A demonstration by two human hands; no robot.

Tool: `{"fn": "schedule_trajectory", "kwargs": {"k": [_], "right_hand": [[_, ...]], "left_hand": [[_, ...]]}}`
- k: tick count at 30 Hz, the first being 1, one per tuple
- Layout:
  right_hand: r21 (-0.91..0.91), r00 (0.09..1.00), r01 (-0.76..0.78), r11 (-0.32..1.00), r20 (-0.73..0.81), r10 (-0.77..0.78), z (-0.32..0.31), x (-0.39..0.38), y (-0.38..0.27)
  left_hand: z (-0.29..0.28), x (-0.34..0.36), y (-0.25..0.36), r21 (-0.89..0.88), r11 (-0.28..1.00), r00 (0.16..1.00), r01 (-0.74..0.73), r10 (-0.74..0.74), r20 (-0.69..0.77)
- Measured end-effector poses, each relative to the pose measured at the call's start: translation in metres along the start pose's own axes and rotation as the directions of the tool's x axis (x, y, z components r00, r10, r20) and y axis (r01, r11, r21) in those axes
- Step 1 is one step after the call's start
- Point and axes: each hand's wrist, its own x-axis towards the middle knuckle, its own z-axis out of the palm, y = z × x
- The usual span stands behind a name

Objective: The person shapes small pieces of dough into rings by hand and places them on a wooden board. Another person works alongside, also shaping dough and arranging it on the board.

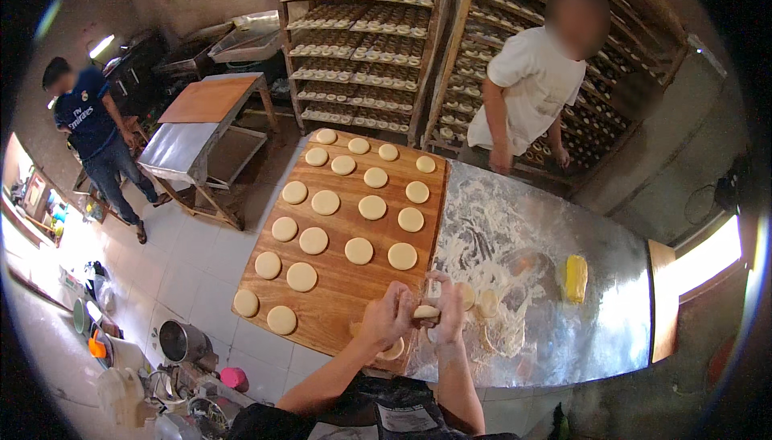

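Note:
Over the seam between the wooden board (342, 219) and the floured metal tabletop (523, 199), my two hands are close together. A pale dough round (426, 311) is between them, seen edge-on. My left hand (388, 314) has its fingers closed at one side of this round. My right hand (450, 309) is curled around a clear, glass-like piece (434, 285) at the other side; its full shape is hidden by the fingers. Several flat dough discs (359, 251) lie in rows across the board. One more disc (392, 350) rests beneath my left wrist.
Flattened dough pieces (488, 303) lie right of my hands, and a yellow lump (576, 279) farther right. Across the table stands a person in white (531, 86) before racks (362, 34) of dough rounds. Another person (92, 126) stands left by a side table (189, 134). A pot (183, 341) sits lower left.

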Motion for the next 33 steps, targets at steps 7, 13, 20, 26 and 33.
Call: {"fn": "schedule_trajectory", "kwargs": {"k": [7,13,20,26,33], "right_hand": [[-0.771,0.818,-0.251,0.585,-0.493,-0.298,-0.002,0.05,0.018],[-0.759,0.67,-0.645,0.084,-0.615,-0.415,0.009,0.051,0.01],[-0.75,0.775,-0.617,-0.237,-0.53,-0.344,0.021,0.055,0.022],[-0.766,0.737,-0.638,-0.081,-0.577,-0.352,-0.001,0.018,0.0],[-0.54,0.757,-0.653,-0.532,-0.5,-0.421,-0.045,-0.03,-0.07]], "left_hand": [[-0.004,0.045,-0.011,-0.04,0.992,0.992,0.12,-0.119,0.032],[-0.034,0.054,-0.038,0.6,0.8,0.999,0.01,0.022,-0.045],[-0.025,0.033,-0.041,0.64,0.766,0.98,-0.052,-0.083,0.18],[-0.026,0.04,-0.038,0.684,0.726,0.973,-0.067,-0.105,0.207],[-0.004,0.033,-0.02,0.58,0.814,0.985,-0.031,-0.072,0.154]]}}
